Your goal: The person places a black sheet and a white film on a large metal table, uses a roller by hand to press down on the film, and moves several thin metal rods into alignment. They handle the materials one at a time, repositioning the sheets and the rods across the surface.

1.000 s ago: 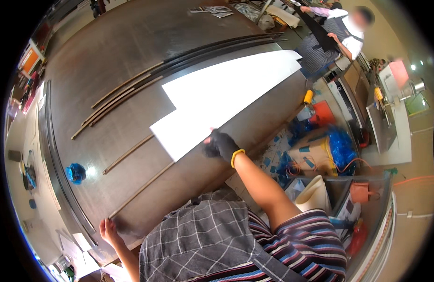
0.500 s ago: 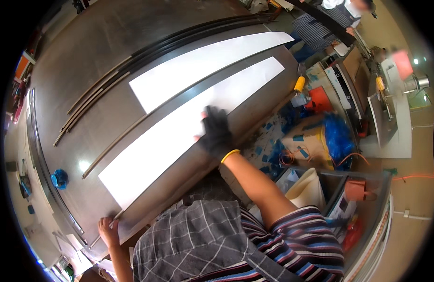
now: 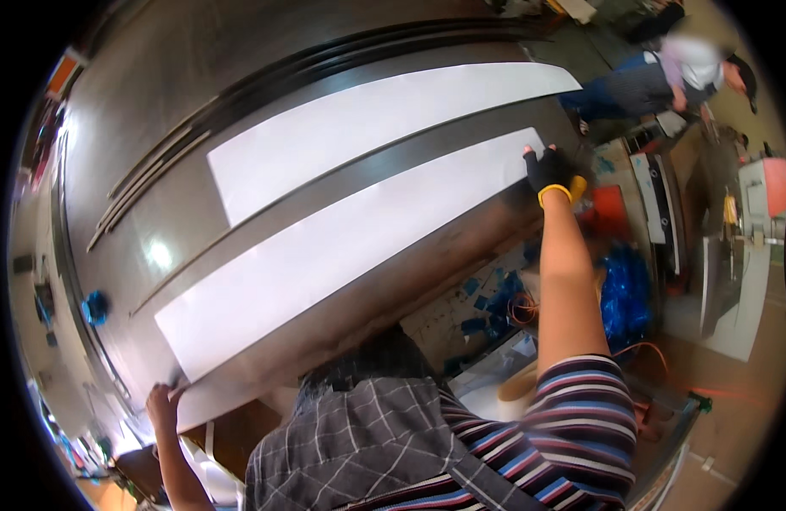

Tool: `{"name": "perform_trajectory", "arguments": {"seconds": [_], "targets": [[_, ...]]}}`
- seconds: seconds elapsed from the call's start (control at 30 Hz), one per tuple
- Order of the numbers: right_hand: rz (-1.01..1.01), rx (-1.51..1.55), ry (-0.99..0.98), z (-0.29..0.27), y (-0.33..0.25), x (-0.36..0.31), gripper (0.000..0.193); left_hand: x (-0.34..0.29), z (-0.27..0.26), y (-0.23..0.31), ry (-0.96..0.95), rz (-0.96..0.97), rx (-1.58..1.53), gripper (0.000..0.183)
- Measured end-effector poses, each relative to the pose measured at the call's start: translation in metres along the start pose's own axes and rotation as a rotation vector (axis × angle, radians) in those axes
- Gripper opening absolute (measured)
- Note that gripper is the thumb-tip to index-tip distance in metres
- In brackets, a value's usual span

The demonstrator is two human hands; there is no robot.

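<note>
A long white sheet [image 3: 350, 247], tapering toward its right end, lies on the dark metal table near me. My right hand [image 3: 550, 170], in a black fingerless glove with a yellow cuff, is at that right end, thumb and fingers apart by the sheet's edge. Beyond the sheet's lower left corner, my left hand [image 3: 163, 404] is bare and closed at the table's near edge. Its fingers are pressed together; what they hold is blurred. A second white sheet [image 3: 376, 128] of similar shape lies farther back, with a thin dark strip [image 3: 184, 266] between the two.
Dark long bars [image 3: 325, 61] and brown strips [image 3: 159, 175] lie at the back of the metal table [image 3: 265, 362]. A blue round object [image 3: 93, 307] sits at left. Blue plastic film [image 3: 625, 294] and a red piece [image 3: 608, 209] are at right. Another person [image 3: 640, 89] stands far right.
My right hand has moved right along the near sheet, from its middle to its right end. My left hand has shifted slightly left. The other person has changed position.
</note>
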State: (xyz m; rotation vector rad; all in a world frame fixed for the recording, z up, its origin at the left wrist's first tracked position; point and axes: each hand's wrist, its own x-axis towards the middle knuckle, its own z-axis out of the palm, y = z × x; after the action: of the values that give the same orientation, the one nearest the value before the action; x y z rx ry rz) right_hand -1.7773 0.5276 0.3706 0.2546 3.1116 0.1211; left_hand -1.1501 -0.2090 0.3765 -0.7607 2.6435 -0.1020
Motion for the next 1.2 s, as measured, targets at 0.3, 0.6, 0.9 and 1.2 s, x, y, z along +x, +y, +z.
{"name": "perform_trajectory", "arguments": {"seconds": [0.3, 0.6, 0.9, 1.2], "targets": [[-0.846, 0.15, 0.042, 0.002, -0.294, -0.341, 0.086, 0.04, -0.002, -0.077, 0.131, 0.101, -0.245, 0.024], [-1.339, 0.62, -0.186, -0.033, -0.518, -0.59, 0.095, 0.037, 0.003, -0.09, 0.415, 0.165, -0.527, 0.024], [-1.13, 0.527, -0.426, -0.075, -0.566, -0.593, 0.036, 0.031, 0.024, -0.1, 0.583, 0.175, -0.638, 0.026], [-1.166, 0.532, -0.338, -0.046, -0.566, -0.577, 0.021, 0.017, 0.027, -0.085, 0.627, 0.195, -0.669, 0.027]]}}
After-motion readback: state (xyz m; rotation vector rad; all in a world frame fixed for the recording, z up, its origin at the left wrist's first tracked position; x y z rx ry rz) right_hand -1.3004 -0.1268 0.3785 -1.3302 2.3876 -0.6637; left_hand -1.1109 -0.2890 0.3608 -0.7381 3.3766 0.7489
